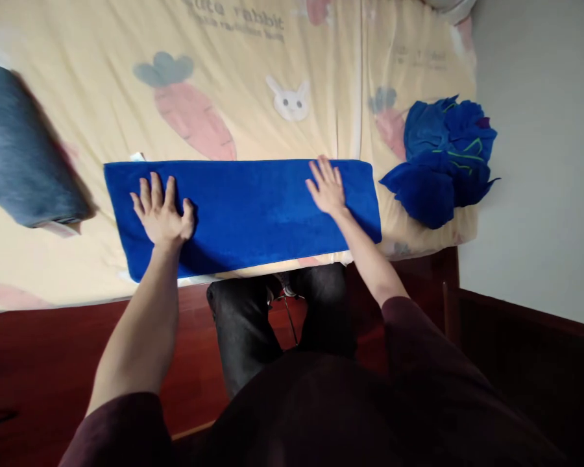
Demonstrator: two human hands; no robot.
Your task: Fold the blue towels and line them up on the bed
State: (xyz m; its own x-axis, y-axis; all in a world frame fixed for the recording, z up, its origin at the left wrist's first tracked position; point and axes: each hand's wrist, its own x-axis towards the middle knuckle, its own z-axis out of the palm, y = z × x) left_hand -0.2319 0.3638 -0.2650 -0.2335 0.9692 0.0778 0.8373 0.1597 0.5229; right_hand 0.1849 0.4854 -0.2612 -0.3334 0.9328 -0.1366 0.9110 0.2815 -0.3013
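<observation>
A blue towel (253,207) lies spread as a long flat rectangle along the near edge of the bed. Near its left end, my left hand (163,211) rests palm down with the fingers spread. My right hand (327,187) lies flat toward the towel's right end, its fingertips close to the far edge. Neither hand grips anything. A small white tag (137,157) sticks out past the far edge at the left.
At the left on the printed bed sheet (253,104) is a grey-blue rolled cloth (22,149). A crumpled heap of blue cloths (445,159) sits at the right, near the pale wall (535,149). My knees are against the bed's near side, above a dark red floor (194,350).
</observation>
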